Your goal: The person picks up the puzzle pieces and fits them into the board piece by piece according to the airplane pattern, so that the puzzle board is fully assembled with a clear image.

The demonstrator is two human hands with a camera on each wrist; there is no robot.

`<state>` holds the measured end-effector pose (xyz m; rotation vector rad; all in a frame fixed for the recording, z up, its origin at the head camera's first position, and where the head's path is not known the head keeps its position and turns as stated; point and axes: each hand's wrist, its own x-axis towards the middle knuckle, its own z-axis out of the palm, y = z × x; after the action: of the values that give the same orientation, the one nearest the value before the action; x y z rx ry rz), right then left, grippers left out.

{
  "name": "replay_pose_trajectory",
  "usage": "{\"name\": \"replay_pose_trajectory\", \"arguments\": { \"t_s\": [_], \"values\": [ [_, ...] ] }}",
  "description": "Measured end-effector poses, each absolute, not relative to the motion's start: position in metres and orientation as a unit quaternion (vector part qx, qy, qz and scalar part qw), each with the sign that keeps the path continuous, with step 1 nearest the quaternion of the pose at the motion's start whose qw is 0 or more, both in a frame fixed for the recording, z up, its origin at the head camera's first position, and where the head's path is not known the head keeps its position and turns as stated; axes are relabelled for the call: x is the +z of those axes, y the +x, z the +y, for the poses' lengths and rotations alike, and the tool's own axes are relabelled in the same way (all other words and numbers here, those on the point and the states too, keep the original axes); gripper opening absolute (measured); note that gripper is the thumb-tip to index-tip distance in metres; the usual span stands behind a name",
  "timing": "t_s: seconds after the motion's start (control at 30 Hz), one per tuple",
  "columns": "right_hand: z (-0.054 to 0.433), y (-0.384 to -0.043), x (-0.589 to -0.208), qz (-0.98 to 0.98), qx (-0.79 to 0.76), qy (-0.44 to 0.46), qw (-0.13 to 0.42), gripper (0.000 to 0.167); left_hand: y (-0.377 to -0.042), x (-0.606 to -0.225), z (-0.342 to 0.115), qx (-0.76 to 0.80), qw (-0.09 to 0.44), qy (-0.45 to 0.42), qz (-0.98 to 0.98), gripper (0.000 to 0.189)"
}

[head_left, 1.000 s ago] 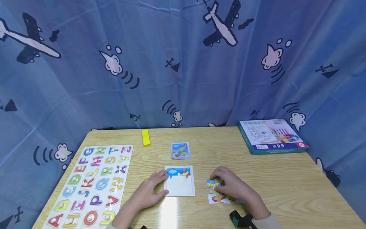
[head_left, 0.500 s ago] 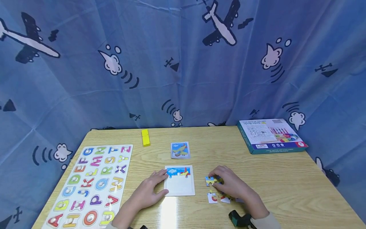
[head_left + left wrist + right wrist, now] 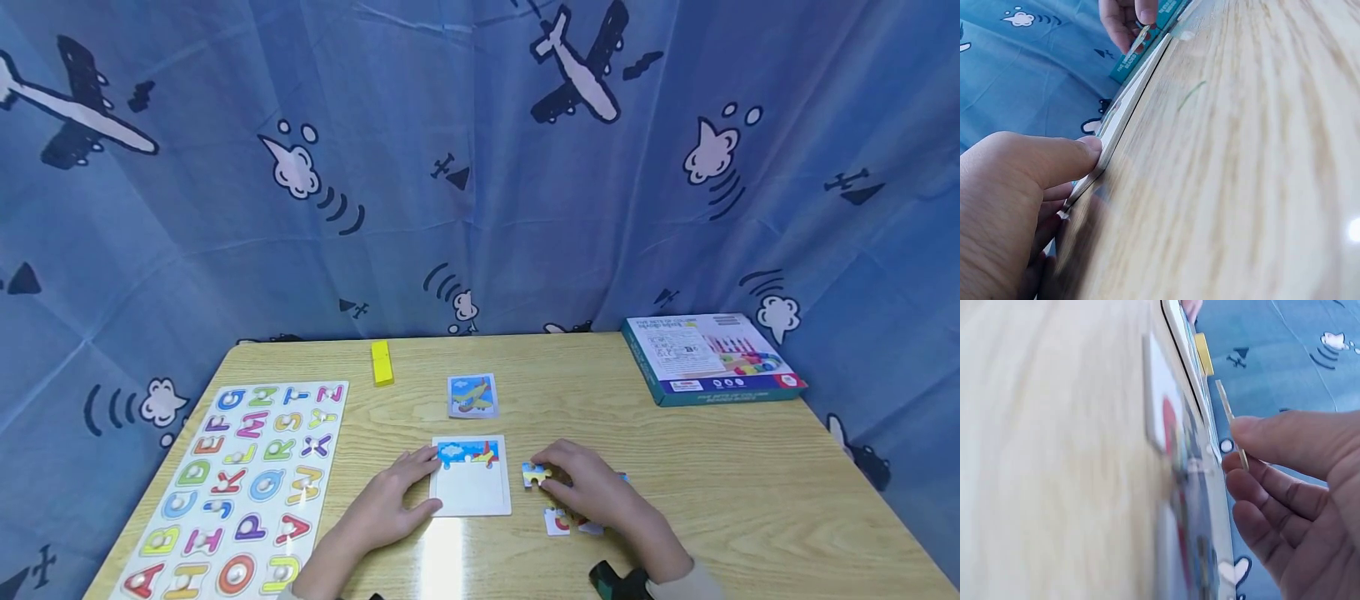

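Note:
My left hand lies at the left edge of a square white puzzle board, index finger on its upper left and thumb near its lower left corner. In the left wrist view the thumb presses the board's edge. A strip of joined pieces with blue sky and a red and yellow plane fills the board's top. To the right, my right hand pinches a blue and yellow jigsaw piece. The right wrist view shows that piece edge-on, raised off the table between thumb and fingers.
Loose jigsaw pieces lie below the right hand, some hidden by it. Behind the board is a plane picture card. A letter puzzle board lies at left, a yellow block at back, a boxed set at back right.
My right hand has picked the blue and yellow jigsaw piece off the pile and carried it left toward the board. The left hand has stayed in place.

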<state>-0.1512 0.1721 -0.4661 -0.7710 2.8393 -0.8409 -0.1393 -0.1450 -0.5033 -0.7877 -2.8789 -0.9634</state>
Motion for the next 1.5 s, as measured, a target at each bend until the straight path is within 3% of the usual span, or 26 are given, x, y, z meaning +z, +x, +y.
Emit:
{"name": "replay_pose_trajectory", "arguments": {
  "t_s": [0.23,0.7,1.5],
  "values": [
    [0.148,-0.150,-0.461,0.917,-0.282,-0.276,0.058,0.026,-0.140,-0.505,-0.145,-0.303,0.005,-0.253,-0.919,0.053],
    [0.099,-0.159,-0.466,0.901,-0.287,-0.323,0.044,0.023,-0.141,-0.505,-0.144,-0.307,0.002,-0.252,-0.918,0.053],
    [0.062,-0.162,-0.476,0.921,-0.256,-0.292,0.010,0.026,-0.140,-0.505,-0.146,-0.301,-0.002,-0.249,-0.921,0.055]
  ]
}}
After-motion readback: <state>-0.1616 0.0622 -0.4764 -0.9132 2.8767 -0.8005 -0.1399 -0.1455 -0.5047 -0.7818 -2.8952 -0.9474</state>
